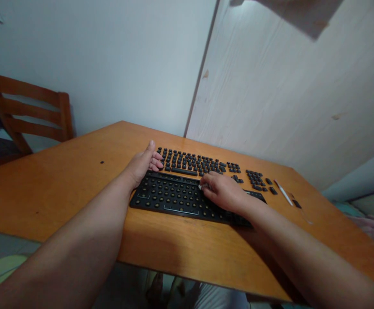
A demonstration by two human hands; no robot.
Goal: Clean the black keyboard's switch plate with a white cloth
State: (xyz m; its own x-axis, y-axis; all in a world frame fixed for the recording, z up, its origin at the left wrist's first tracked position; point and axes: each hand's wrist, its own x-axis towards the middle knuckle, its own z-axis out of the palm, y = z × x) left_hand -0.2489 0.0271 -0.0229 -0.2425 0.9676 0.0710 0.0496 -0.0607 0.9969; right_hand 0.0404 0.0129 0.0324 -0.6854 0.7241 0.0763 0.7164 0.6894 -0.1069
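A black keyboard base (180, 198) without its keycaps lies on the wooden table. My left hand (143, 163) rests on its edge at the back left corner, thumb raised and fingers loosely bent, holding nothing. Over the upper middle of the base, my right hand (224, 191) is closed with fingertips down on it. A small white piece (200, 187) shows at those fingertips; its kind is too small to tell. Loose black keycaps (190, 162) lie in rows behind the base, among them a long space bar (184, 171). The right part of the base is hidden by my right hand and forearm.
More keycaps (254, 178) lie at the right. Beyond them are a white pen-like stick (283, 192) and a small dark tool with a thin wire end (297, 204). One dark bit (102, 162) sits on the table (67, 184) at left. A wooden chair (32, 113) stands behind.
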